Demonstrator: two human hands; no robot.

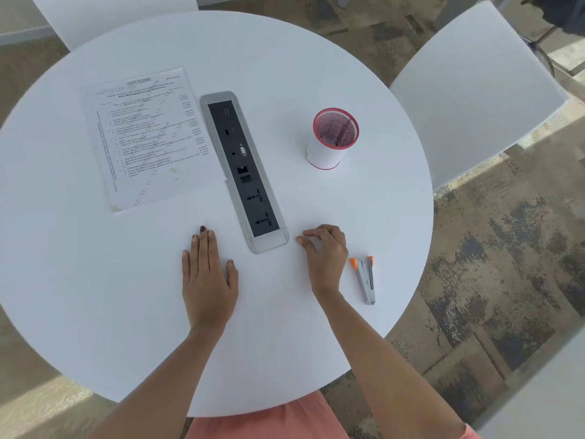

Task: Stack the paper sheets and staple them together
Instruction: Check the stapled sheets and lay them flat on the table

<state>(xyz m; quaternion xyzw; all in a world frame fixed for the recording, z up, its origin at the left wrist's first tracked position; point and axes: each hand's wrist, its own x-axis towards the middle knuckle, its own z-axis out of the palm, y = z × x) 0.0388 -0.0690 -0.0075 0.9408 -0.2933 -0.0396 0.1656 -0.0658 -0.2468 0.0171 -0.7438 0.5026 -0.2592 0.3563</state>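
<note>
The paper sheets [148, 134] lie at eleven o'clock from the left hand [207, 277], the nearer hand, which rests flat, open and empty. The right hand [324, 258] is loosely curled, holding nothing. The stapler [365, 280] lies just beside it at four o'clock, its long side pointing away.

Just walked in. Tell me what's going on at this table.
A person sits at a round white table with both hands empty. The left hand lies flat on the tabletop; the right hand rests with its fingers curled. The paper sheets lie in a pile at the far left, beside the built-in socket strip. The stapler lies untouched just right of the right hand. Nothing is stapled yet.
</note>
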